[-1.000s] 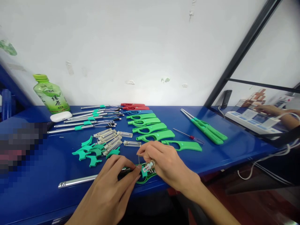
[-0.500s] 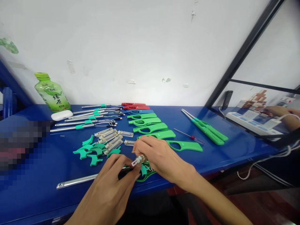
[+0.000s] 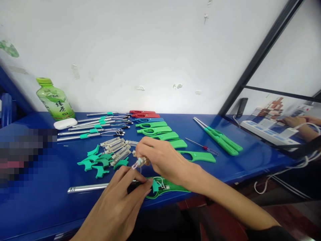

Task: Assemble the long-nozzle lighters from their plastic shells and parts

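My left hand is closed around the base of a silver lighter tube, pressing it at the end of an open green handle shell. A teal trigger and white wires sit inside that shell, near my left fingertips. Just above, my right hand pinches a clear lighter fuel tank, its valve end pointing down-left; the fingers hide most of its body. To the left lie several teal triggers and a cluster of clear fuel tanks.
Silver tubes with wires lie at the back left, beside a green tea bottle and white case. Green handle shells, a screwdriver and long green lighters lie rightward. A power strip is beyond the frame.
My right hand has moved up and left with the fuel tank, uncovering more of the green shell and its wires. The silver tube has shifted slightly right and up.
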### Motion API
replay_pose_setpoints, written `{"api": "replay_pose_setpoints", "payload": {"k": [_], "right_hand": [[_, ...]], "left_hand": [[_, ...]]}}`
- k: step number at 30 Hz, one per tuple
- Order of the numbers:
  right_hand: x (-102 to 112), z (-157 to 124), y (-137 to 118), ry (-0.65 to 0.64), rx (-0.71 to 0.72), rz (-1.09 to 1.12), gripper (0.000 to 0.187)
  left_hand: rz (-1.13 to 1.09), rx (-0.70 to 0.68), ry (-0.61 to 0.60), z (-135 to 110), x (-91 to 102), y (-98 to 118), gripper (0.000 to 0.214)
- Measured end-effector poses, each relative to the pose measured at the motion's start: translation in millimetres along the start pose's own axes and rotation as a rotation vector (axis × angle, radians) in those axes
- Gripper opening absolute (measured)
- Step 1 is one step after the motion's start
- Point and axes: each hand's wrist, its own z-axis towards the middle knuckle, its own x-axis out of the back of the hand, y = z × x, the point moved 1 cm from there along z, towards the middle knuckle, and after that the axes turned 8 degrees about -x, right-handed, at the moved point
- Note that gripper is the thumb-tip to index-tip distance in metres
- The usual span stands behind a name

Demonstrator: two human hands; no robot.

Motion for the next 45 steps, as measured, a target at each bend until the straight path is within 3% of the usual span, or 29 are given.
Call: {"api": "replay_pose_setpoints", "payload": {"k": [6,12,17,23,27,34,37,40,43,45], "right_hand": [[9,0,3,0.007,-0.042,0.053,0.031],[16,-39,-1,0.123,-0.137,0.160,0.029],[8,-64,-2,0.192,-0.257,0.240,0.030],[-3,-69,0,0.262,-0.275,0.276,0.029],[-6,-69,0,0.292,-0.247,0.292,0.031],[7,-72,-3,0.336,-0.243,0.239,0.028],[20,-84,-5,0.302,-0.353,0.094,0.023],[26,-95,-6,0.190,-0.462,0.063,0.020],[22,-98,-4,0.161,-0.488,0.124,0.006],[16,-97,0,0.181,-0.462,0.164,0.007]], "left_hand": [[-0.073,0.041,-0.023,-4,-4.0,0,0.028],[-0.044,0.085,-0.030,-8,-6.7,-1,0.028],[-0.034,0.077,-0.021,-9,-4.9,-1,0.031],[-0.001,0.118,0.010,-7,-3.5,-1,0.027],[0.079,0.102,0.042,7,-7.8,-2,0.027],[0.073,0.054,0.066,23,-19.0,-9,0.018],[0.079,0.056,0.085,19,-17.4,-8,0.023],[0.072,0.066,0.099,18,-14.9,-6,0.024],[0.052,0.068,0.109,20,-13.4,-4,0.022],[0.037,0.069,0.120,22,-13.0,-5,0.018]]}}
